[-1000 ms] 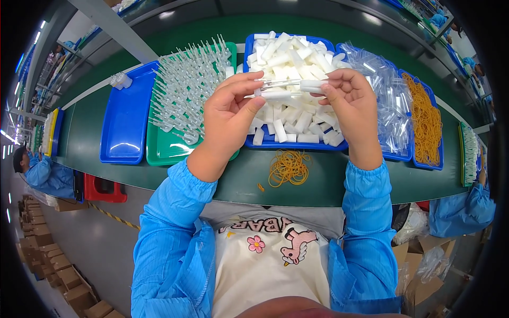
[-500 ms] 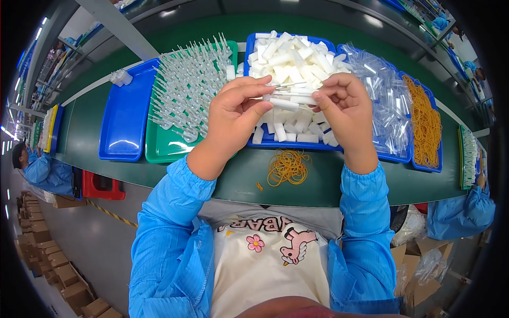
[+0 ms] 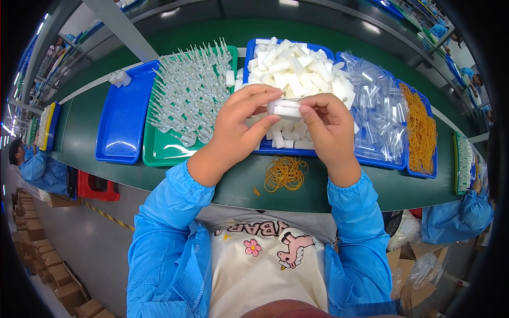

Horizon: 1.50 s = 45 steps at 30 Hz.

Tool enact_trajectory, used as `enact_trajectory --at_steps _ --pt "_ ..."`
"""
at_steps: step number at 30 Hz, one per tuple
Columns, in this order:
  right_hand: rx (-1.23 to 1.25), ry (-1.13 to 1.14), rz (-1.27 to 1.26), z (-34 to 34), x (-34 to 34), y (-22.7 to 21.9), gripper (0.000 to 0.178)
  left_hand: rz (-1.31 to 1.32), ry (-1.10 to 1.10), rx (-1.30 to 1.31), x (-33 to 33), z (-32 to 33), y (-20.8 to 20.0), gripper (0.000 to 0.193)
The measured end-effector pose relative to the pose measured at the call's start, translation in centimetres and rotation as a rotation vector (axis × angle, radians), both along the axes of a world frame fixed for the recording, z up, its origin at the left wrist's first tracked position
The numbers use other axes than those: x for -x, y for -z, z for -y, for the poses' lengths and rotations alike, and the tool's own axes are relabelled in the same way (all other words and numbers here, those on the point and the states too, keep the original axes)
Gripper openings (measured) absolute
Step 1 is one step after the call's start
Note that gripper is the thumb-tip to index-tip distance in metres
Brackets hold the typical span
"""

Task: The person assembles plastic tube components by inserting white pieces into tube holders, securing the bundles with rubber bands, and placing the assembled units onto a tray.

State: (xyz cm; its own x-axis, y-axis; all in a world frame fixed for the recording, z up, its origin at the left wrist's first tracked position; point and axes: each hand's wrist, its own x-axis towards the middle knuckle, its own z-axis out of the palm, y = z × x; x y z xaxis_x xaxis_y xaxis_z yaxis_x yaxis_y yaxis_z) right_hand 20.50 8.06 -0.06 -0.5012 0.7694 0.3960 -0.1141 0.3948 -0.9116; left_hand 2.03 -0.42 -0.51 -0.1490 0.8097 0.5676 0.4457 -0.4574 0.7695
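Over the front part of the white-piece tray, both my hands are closed on a small bundle of white rod-shaped pieces. My left hand pinches its left end between thumb and fingers. The other end is in the grip of my right hand, thumb in front. Fingers partly cover the bundle, and I cannot make out how its parts fit together. Beneath and behind it, white foam-like blocks are heaped in a blue tray. A loose coil of yellow rubber bands lies on the green table in front.
Left stands a green tray of upright thin-tipped white parts, then a blue tray with a few white pieces. Right are clear plastic tubes and a tray of yellow rubber bands. Co-workers sit on either side.
My hands have come closer together and slightly nearer to me. The pieces, spread with thin tips showing before, now sit in a more compact bundle.
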Motion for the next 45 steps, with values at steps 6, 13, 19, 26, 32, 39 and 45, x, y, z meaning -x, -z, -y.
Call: enact_trajectory --at_steps 6,13,19,26,32,39,45 --pt "-0.54 0.135 0.238 -2.1 -1.3 -1.1 0.015 0.298 0.032 -0.041 0.5 -0.3 0.8 0.035" --pt "-0.845 0.084 0.427 -1.8 0.5 -1.0 0.026 0.516 -0.023 -0.032 0.7 -0.1 0.3 0.033" --pt "-0.847 0.153 0.511 -0.8 1.2 -0.6 0.031 0.273 -0.018 -0.13 0.9 -0.2 0.6 0.021" --pt "-0.882 0.237 0.291 -1.3 0.9 -0.7 0.03 0.388 -0.007 -0.12 0.6 -0.3 0.4 0.03" --pt "-0.315 0.241 -0.009 -0.9 0.1 -0.5 0.017 0.433 -0.006 -0.05 0.9 -0.3 0.8 0.037" --pt "-0.055 0.032 -0.138 -1.6 -0.2 0.1 0.015 0.35 0.031 -0.113 0.3 -0.3 0.8 0.037" --pt "0.007 0.087 -0.195 -1.5 0.2 -0.7 0.026 0.399 0.03 -0.084 0.6 -0.1 0.9 0.039"
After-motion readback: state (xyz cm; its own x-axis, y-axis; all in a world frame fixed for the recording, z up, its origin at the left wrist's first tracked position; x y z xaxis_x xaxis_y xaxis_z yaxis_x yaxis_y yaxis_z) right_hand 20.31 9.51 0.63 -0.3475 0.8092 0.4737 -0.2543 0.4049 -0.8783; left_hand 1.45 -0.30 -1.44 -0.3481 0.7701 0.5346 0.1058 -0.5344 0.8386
